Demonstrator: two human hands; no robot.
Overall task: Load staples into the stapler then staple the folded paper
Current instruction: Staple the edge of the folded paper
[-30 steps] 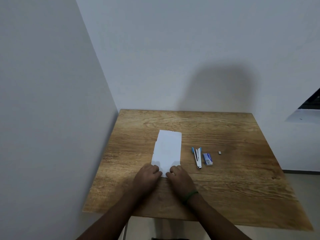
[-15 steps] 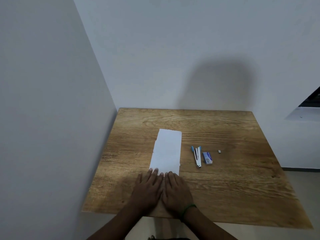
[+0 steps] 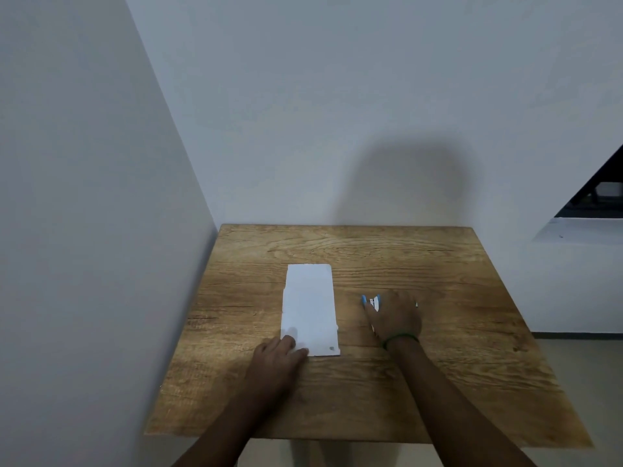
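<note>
The folded white paper [image 3: 309,306] lies flat on the wooden table [image 3: 438,382], left of centre. My left hand [image 3: 276,360] rests on the paper's near left corner, fingertips pressing it down. My right hand [image 3: 396,318], with a green band at the wrist, covers the white stapler [image 3: 372,302]; only the stapler's blue-tipped far end and a sliver of its near end show. I cannot see the fingers, so whether they grip it is unclear. The staple box is hidden under this hand. A small staple strip [image 3: 416,305] peeks out just right of the hand.
White walls close off the table at the left and at the back. The table's near edge [image 3: 337,437] runs below my forearms. A dark opening with a white ledge [image 3: 590,227] is at the far right.
My right hand has left the paper's near edge and moved right and forward onto the stapler. My left hand has shifted to the paper's near left corner. The view has swung slightly left.
</note>
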